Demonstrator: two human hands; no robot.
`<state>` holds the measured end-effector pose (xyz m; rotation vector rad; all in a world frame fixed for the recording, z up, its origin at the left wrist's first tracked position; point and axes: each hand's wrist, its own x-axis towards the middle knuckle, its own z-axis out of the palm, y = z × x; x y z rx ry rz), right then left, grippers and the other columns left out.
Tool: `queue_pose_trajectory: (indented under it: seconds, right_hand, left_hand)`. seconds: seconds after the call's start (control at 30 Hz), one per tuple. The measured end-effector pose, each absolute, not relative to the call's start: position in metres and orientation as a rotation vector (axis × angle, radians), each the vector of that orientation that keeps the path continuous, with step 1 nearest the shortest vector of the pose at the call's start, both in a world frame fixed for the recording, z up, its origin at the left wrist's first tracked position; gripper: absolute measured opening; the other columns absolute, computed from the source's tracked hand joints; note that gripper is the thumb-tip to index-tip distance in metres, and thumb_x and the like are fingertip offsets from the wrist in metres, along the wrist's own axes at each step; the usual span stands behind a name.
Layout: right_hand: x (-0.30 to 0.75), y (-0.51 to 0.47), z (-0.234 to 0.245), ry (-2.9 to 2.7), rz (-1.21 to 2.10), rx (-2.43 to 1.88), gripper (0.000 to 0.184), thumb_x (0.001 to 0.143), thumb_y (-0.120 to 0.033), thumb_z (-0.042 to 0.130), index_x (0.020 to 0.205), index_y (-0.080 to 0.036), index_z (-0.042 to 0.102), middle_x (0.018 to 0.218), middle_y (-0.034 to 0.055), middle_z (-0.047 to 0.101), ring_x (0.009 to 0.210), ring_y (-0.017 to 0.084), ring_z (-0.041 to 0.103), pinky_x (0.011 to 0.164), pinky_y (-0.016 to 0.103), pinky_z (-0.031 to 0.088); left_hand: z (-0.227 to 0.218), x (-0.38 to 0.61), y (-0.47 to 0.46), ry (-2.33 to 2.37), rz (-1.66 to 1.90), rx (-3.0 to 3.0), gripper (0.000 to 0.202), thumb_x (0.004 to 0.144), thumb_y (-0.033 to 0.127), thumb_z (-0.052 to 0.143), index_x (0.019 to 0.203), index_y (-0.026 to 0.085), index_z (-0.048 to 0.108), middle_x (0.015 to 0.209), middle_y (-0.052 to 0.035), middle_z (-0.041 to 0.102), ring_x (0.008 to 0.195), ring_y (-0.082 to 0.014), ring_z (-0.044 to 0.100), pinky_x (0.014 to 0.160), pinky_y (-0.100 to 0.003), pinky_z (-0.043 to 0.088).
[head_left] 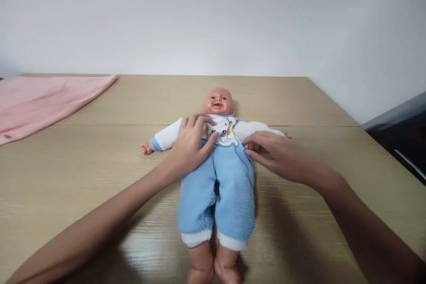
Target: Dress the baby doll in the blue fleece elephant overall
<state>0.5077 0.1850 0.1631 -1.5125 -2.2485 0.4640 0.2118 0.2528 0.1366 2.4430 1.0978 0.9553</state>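
A baby doll (218, 100) lies on its back on the wooden table (100, 159), head away from me, feet toward me. It wears a blue fleece romper (229, 186) with white sleeves and an elephant patch on the chest. My left hand (191, 144) rests on the doll's chest and left side, fingers spread and lying on the cloth. My right hand (276, 153) touches the romper at the doll's other side, fingertips pressed on the fabric near the waist and sleeve. Neither hand lifts anything.
A pink cloth (43, 100) lies spread at the table's far left corner. A plain white wall stands behind the table. A dark piece of furniture (402, 142) sits past the table's right edge.
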Motion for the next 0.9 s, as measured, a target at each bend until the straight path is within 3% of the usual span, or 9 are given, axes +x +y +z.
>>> queue_pose_trajectory:
  seconds: [0.17, 0.27, 0.37, 0.5, 0.67, 0.9]
  right_hand:
    - [0.500, 0.176, 0.139, -1.957, 0.782, -1.397, 0.025, 0.110, -0.053, 0.069, 0.119, -0.031, 0.076, 0.120, 0.0069, 0.083, 0.108, 0.032, 0.076, 0.104, 0.049, 0.059]
    - [0.504, 0.177, 0.120, -1.760, 0.963, -1.309, 0.034, 0.104, -0.060, 0.078, 0.120, -0.030, 0.074, 0.119, 0.0062, 0.078, 0.111, 0.030, 0.075, 0.101, 0.043, 0.061]
    - [0.503, 0.180, 0.105, -1.640, 1.020, -1.294, 0.040, 0.099, -0.066, 0.082, 0.112, -0.030, 0.074, 0.106, 0.0028, 0.072, 0.100, 0.026, 0.069, 0.093, 0.038, 0.059]
    - [0.494, 0.183, 0.090, -1.266, 1.225, -1.232, 0.046, 0.095, -0.074, 0.082, 0.105, -0.030, 0.071, 0.094, -0.0010, 0.068, 0.089, 0.022, 0.064, 0.086, 0.034, 0.056]
    - [0.487, 0.185, 0.086, -1.109, 1.356, -1.177, 0.046, 0.084, -0.064, 0.094, 0.103, -0.029, 0.070, 0.097, -0.0006, 0.070, 0.091, 0.023, 0.064, 0.087, 0.034, 0.055]
    - [0.483, 0.185, 0.085, -1.003, 1.226, -1.124, 0.037, 0.087, -0.046, 0.080, 0.118, -0.031, 0.066, 0.114, 0.0029, 0.077, 0.114, 0.028, 0.071, 0.109, 0.043, 0.055]
  left_hand:
    - [0.107, 0.158, 0.239, 1.211, 0.995, 2.110, 0.029, 0.116, 0.045, 0.053, 0.132, 0.021, 0.060, 0.134, -0.0131, 0.069, 0.125, -0.0292, 0.065, 0.113, -0.046, 0.051]
    - [0.101, 0.151, 0.236, 1.230, 0.898, 1.999, 0.030, 0.117, 0.044, 0.046, 0.127, 0.021, 0.062, 0.131, -0.0121, 0.071, 0.123, -0.0288, 0.065, 0.113, -0.046, 0.049]
    - [0.100, 0.156, 0.236, 1.225, 0.842, 1.877, 0.027, 0.114, 0.044, 0.043, 0.118, 0.023, 0.060, 0.126, -0.0095, 0.072, 0.121, -0.0279, 0.064, 0.113, -0.043, 0.049]
    - [0.097, 0.160, 0.236, 1.236, 0.851, 1.759, 0.024, 0.111, 0.046, 0.045, 0.108, 0.025, 0.057, 0.111, -0.0052, 0.067, 0.108, -0.0264, 0.062, 0.101, -0.039, 0.052]
    - [0.091, 0.157, 0.239, 1.176, 0.883, 1.734, 0.022, 0.110, 0.045, 0.047, 0.103, 0.025, 0.057, 0.103, -0.0025, 0.061, 0.102, -0.0252, 0.058, 0.096, -0.037, 0.049]
    - [0.082, 0.155, 0.250, 1.194, 0.940, 1.700, 0.014, 0.105, 0.037, 0.050, 0.098, 0.025, 0.055, 0.098, -0.0022, 0.060, 0.096, -0.0238, 0.057, 0.088, -0.034, 0.050]
